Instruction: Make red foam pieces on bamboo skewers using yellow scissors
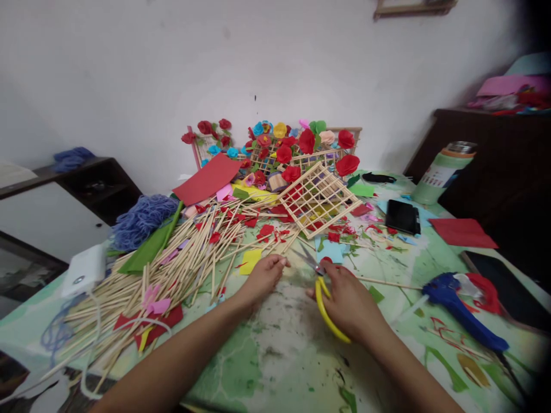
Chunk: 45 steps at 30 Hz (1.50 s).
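Observation:
My right hand point(350, 301) is closed on a pair of scissors point(322, 310) with yellow handles. The metal blades are spread and point away toward the far left. Close by the thumb and fingers of this hand is a small red piece point(326, 261), partly hidden. My left hand point(266, 277) is to the left of the blades, its fingers curled in a pinch; what lies between the fingertips cannot be made out. Past the blades lies a light blue paper point(330, 250), and a yellow paper square point(250, 262) is beside my left hand.
Thin wooden sticks point(185, 252) cover the table's left side. Behind are a wooden lattice point(321, 199) and red paper flowers point(284, 154). On the right are a blue glue gun point(462, 312), a phone point(402, 217), a bottle point(443, 172) and a dark tablet-like device point(512, 287).

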Tool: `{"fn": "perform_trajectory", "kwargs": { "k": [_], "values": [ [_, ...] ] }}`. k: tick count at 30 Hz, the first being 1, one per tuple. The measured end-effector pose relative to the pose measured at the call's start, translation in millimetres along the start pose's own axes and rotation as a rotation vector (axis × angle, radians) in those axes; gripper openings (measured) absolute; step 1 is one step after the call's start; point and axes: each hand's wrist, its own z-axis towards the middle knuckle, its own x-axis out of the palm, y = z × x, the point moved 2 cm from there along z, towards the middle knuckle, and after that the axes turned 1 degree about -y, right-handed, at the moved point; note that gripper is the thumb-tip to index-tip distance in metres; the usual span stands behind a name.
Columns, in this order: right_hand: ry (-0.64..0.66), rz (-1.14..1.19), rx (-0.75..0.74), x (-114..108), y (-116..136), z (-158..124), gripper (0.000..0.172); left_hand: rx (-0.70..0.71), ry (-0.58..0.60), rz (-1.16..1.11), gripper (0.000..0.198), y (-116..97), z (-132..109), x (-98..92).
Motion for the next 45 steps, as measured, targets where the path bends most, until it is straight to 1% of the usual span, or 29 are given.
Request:
{"fn": "perform_trajectory", "kwargs": {
  "k": [2,3,5,6,8,10,11,13,15,17,19,23,24,27,31,33,38,41,45],
  "values": [
    [-0.041,0.039,0.050,-4,-7,5,0.053,0.197,-0.029,0.265,0.028,-16,3,-5.4],
    [-0.057,0.056,0.071,-5,-11,7,0.051,0.314,-0.004,0.424,0.027,-24,4,-6.0],
    [-0.086,0.077,0.101,-7,-17,10,0.051,0.494,0.097,0.749,0.023,-33,9,-3.7],
    [-0.101,0.079,0.107,-7,-20,11,0.052,0.546,0.150,0.898,0.022,-34,12,-1.5],
    [-0.125,0.069,0.101,-6,-22,12,0.054,0.600,0.267,1.147,0.021,-30,20,3.8],
    [-0.136,0.043,0.099,-4,-23,12,0.055,0.636,0.380,1.308,0.021,-22,28,9.1],
    [-0.138,0.027,0.102,-4,-23,12,0.055,0.649,0.414,1.360,0.021,-19,32,11.1],
    [-0.137,0.002,0.101,-3,-22,12,0.054,0.660,0.425,1.432,0.018,-14,37,13.7],
    [-0.132,-0.008,0.098,-3,-21,11,0.051,0.644,0.399,1.479,0.018,-13,39,14.3],
    [-0.125,-0.006,0.106,-4,-20,11,0.050,0.634,0.409,1.487,0.017,-15,38,13.6],
    [-0.126,-0.002,0.112,-3,-20,10,0.050,0.659,0.418,1.463,0.017,-18,37,11.1],
    [-0.146,-0.007,0.117,-2,-21,11,0.051,0.724,0.334,1.420,0.019,-25,37,0.9],
    [-0.149,-0.009,0.118,-1,-22,11,0.051,0.735,0.334,1.409,0.020,-24,37,-1.4],
    [-0.152,-0.017,0.109,0,-22,12,0.051,0.768,0.405,1.368,0.022,-19,35,-5.6],
    [-0.154,-0.040,0.100,3,-23,13,0.050,0.781,0.496,1.318,0.018,-13,29,-8.0],
    [-0.162,-0.056,0.093,6,-25,14,0.050,0.787,0.520,1.292,0.018,-12,28,-9.7],
    [-0.169,-0.110,0.078,12,-28,16,0.054,0.710,0.505,1.291,0.014,-9,33,-15.4],
    [-0.175,-0.149,0.078,14,-30,16,0.056,0.700,0.502,1.309,0.013,-6,35,-15.7],
    [-0.212,-0.183,0.061,16,-33,17,0.058,0.669,0.426,1.292,0.014,-7,34,-14.1]
  ]
}}
